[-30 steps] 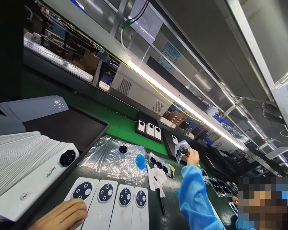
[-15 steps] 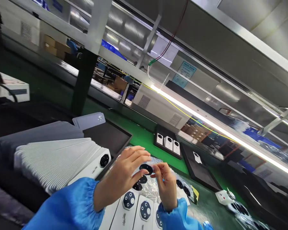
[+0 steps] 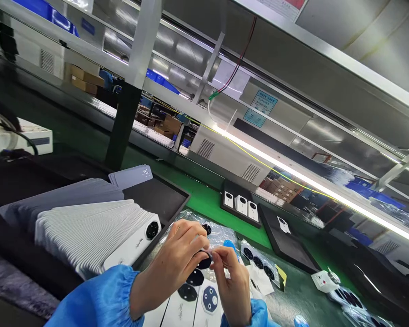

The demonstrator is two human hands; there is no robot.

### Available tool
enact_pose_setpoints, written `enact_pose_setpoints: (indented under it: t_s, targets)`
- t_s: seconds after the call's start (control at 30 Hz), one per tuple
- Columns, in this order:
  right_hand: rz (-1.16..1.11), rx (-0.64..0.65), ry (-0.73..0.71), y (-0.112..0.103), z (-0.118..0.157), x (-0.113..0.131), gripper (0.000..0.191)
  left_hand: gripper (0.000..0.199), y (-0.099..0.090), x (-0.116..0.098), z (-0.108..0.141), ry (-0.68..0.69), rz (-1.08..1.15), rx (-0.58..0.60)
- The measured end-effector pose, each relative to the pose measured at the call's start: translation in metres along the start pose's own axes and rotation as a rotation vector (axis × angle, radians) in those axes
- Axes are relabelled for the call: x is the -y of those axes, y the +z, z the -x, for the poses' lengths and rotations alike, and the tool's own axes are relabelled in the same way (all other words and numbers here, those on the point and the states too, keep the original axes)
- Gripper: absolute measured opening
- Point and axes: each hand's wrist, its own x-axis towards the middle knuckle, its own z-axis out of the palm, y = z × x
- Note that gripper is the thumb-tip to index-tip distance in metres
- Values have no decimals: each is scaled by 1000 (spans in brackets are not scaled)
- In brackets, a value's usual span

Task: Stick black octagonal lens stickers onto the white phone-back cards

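Observation:
My left hand (image 3: 177, 261), in a blue sleeve, holds a black disc (image 3: 204, 260) between thumb and fingers. The fingers of my right hand (image 3: 230, 277) are pinched at the disc's right edge; what they grip is too small to tell. Below the hands, white panels lie side by side, one with a dark octagonal piece (image 3: 210, 299) bearing round openings. Two more black pieces (image 3: 195, 277) lie over the panels just beneath my left hand. Clear plastic packaging (image 3: 221, 234) lies behind the hands.
Fanned white panels (image 3: 88, 227) and grey panels stand at the left. Black trays (image 3: 240, 219) with small white panels lie on the green surface behind. Bagged black discs (image 3: 258, 262) sit right of my hands. A lit tube (image 3: 259, 154) crosses above.
Both hands have moved slightly down in the view with the disc. Black pieces now cover an octagonal piece that showed on a panel before. The camera view has shifted a little.

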Motion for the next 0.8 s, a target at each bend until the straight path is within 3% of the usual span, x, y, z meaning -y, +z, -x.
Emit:
enact_pose_setpoints:
  t_s: [0.4,0.57,0.7,0.8]
  targets:
    - [36,54,-10,-6,10,0,13,12,-1,-2,-1,38,-25,59]
    - [-4,87,4,-9,13,2,13,19,1,-1,0,-27,-71,-4]
    - [-72,133,-8,-17,4,-3,26,26,-2,1,-4,24,-52,-46]
    - [-67,221,-64,-22,-6,-6,39,25,-7,6,-10,60,89,14]
